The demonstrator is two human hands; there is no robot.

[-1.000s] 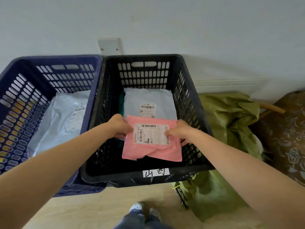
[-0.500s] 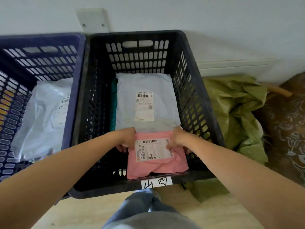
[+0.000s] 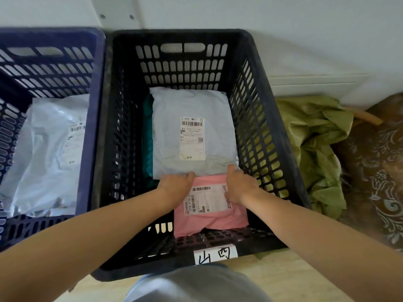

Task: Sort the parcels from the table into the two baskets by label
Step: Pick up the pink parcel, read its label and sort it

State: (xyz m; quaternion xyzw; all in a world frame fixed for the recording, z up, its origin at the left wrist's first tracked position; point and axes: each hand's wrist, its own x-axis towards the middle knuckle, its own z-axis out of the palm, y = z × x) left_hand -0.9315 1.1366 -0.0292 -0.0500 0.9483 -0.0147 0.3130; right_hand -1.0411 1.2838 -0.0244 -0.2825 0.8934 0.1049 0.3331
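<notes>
Grey trouser cloth [image 3: 196, 286] at bottom of view, pale floor [image 3: 283, 273] just beyond. Handwritten tag [image 3: 215, 255] on near rim of black basket [image 3: 293, 171]. Inside, just behind near wall: pink parcel [image 3: 214, 219], label up, near end low on or close to basket floor, cannot tell if fully down. Step in hand, by judgement: setting pink parcel into black basket, so sort of this piece nearly done. To do well: lay flat, label facing up, far edge either tucked against or lapped over grey parcel, not bunched; let go of both corners together; lift hands straight up clear of slotted walls. Soft bag, likely to slump or fold if dropped from one corner. Left hand [image 3: 176, 188] on far-left corner of pink parcel, fingers [image 3: 187, 175] curled over far edge, tips hidden. Right hand [image 3: 239, 186] on far-right corner, thumb side over label, fingers [image 3: 232, 168] bent over edge and touching near edge of grey parcel [image 3: 192, 105]. Both apparently gripping pink parcel, not spread. Grey parcel flat toward far wall, label up, teal item [image 3: 148, 136] partly under its left side. Left of black basket, touching it: blue basket [image 3: 93, 105] holding silver-white parcel [image 3: 48, 149]. Right: crumpled green sack [image 3: 316, 136], brown patterned object [image 3: 375, 171]. White wall [image 3: 283, 29] behind. Table not in view.
</notes>
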